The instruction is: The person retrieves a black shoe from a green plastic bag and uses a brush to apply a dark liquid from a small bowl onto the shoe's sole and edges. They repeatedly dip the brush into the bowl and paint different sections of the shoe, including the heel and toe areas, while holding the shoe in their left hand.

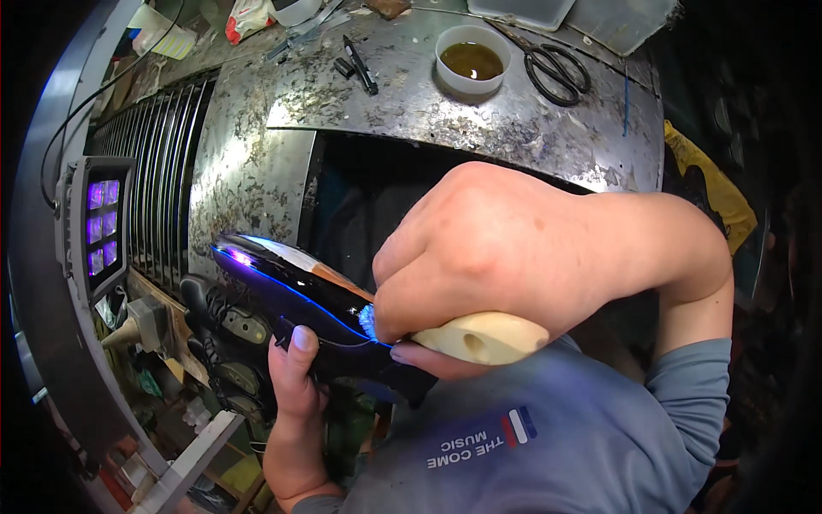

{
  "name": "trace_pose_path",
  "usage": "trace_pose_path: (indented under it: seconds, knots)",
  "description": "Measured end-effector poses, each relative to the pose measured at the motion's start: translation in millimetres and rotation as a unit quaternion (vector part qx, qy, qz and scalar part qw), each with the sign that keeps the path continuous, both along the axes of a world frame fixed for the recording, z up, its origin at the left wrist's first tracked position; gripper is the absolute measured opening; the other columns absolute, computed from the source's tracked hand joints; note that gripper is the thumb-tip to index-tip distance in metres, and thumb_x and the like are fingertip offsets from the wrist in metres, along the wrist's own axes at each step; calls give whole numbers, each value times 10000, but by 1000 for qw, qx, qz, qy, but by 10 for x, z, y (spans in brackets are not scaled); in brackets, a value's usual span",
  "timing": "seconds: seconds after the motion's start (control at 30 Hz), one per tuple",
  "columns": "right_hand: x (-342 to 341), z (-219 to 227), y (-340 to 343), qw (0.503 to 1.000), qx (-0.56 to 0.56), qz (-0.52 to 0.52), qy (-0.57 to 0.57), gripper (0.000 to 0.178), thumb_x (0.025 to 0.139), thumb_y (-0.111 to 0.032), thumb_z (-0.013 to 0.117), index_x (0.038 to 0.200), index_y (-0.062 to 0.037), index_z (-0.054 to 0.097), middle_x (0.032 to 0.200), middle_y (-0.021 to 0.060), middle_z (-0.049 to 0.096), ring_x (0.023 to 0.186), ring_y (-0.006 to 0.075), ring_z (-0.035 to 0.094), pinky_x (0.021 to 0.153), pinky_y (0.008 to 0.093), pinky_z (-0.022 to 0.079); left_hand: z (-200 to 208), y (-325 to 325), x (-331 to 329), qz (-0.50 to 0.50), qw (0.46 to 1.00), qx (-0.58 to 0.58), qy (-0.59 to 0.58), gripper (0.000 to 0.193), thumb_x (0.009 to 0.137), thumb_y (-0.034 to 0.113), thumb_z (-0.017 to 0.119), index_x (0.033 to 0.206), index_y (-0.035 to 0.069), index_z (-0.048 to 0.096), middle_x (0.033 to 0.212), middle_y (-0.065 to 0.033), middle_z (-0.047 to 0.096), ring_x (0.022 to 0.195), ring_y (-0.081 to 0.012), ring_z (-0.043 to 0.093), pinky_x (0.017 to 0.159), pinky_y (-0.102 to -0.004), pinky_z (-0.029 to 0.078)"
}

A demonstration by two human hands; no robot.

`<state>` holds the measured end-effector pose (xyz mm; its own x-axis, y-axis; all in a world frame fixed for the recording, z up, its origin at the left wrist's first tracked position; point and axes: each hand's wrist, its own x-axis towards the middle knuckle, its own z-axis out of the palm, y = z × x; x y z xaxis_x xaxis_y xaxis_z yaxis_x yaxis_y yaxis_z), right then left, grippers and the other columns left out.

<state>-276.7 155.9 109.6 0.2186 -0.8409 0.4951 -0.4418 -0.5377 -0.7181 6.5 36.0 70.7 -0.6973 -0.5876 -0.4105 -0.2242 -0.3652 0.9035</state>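
Note:
My left hand point(300, 368) grips a black shoe point(304, 293) from below, its thumb along the near side and its other fingers hidden beneath. The shoe lies tilted with its underside partly showing, white and brown in places, and a bright blue-violet line glows along its edge. My right hand point(479, 248) is closed round a brush with a pale handle point(492, 337) that has a hole near its end. The brush's bristles point(367, 322) glow blue and touch the shoe's edge line. The fingertips of the right hand are partly hidden.
A lamp with violet lights point(103, 227) stands at the left, beside metal bars point(150, 141). On the stained metal bench point(377, 111) are a bowl of amber liquid point(473, 62), scissors point(555, 73) and a black marker point(360, 64). More black shoes point(224, 313) sit at lower left.

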Motion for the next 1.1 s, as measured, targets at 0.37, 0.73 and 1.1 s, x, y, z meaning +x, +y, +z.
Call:
trace_pose_path:
  seconds: [0.37, 0.73, 1.1]
  knots:
    - [-65, 52, 109, 999, 34, 16, -20, 112, 829, -137, 738, 836, -66, 652, 687, 67, 562, 601, 304, 593, 523, 401, 465, -146, -3, 81, 55, 994, 87, 30, 589, 1088, 475, 446, 1427, -2, 510, 1309, -151, 672, 1154, -252, 690, 965, -393, 570]
    - [-110, 144, 164, 998, -5, -13, -54, 113, 785, -86, 751, 799, -65, 640, 691, 57, 547, 587, 288, 582, 501, 386, 456, -408, 98, 59, 106, 946, 246, 181, 626, 1083, 514, 406, 1525, 71, 422, 1486, -152, 552, 1338, -322, 566, 1140, -505, 447]
    - [-125, 216, 198, 999, -31, -19, -9, 140, 700, -97, 769, 787, -67, 663, 714, 23, 567, 598, 215, 613, 495, 326, 488, -525, 155, -34, 110, 947, 277, 121, 735, 1005, 627, 540, 1564, 166, 411, 1539, -177, 520, 1366, -315, 540, 1130, -366, 417]
